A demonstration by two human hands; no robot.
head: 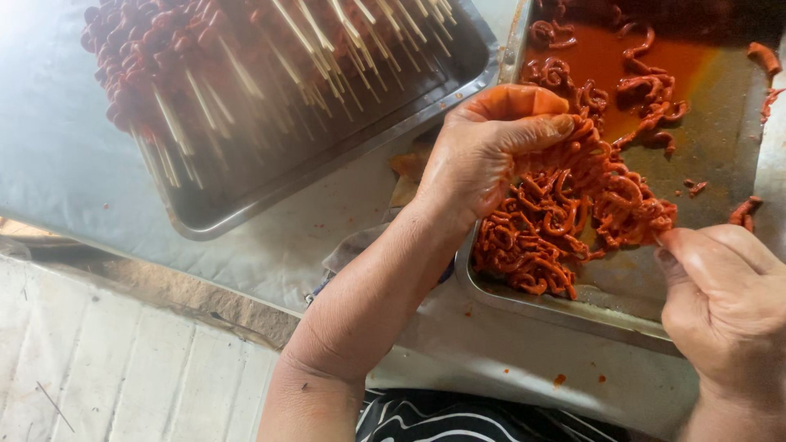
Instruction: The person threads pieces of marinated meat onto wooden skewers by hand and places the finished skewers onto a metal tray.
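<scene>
**Soft, sauce-slick strips gathered over the right tray**

Head view: left hand curled and closed around a clump of marinated meat strips, lifted just above the near-left corner of the right tray. Right hand at the tray's near edge, fingertips pinched on the clump's right end. Likely light, limp, stretchy, and slippery with the orange sauce pooled at the tray's far side; best taken in a full-hand bunch, ends pinched. Left of that tray, a second tray with skewered meat, both on a grey surface.
</scene>
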